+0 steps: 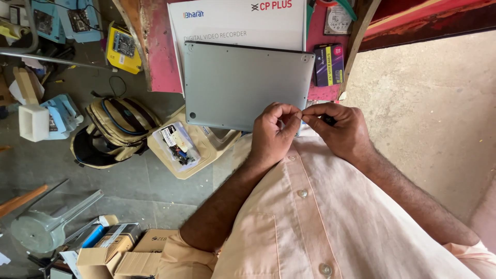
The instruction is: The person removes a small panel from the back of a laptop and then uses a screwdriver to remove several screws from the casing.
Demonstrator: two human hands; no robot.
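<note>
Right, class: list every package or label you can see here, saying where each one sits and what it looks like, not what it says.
White box: under the grey laptop, flat, blue and red print.
Small purple box: right of the laptop, on the pink table, yellow stripe.
Clear packet: on the beige stool, white label.
Cardboard boxes: floor, bottom left, brown.
Yellow case: upper left floor.

A worn pink-red wooden worktop [155, 46] carries a white printed cardboard box [237, 20]. A grey metal laptop [243, 85] lies underside up, partly on the box. Right of it lie a small purple and yellow packet [329, 64] and, farther off, a silver hard drive [338, 19].
</note>
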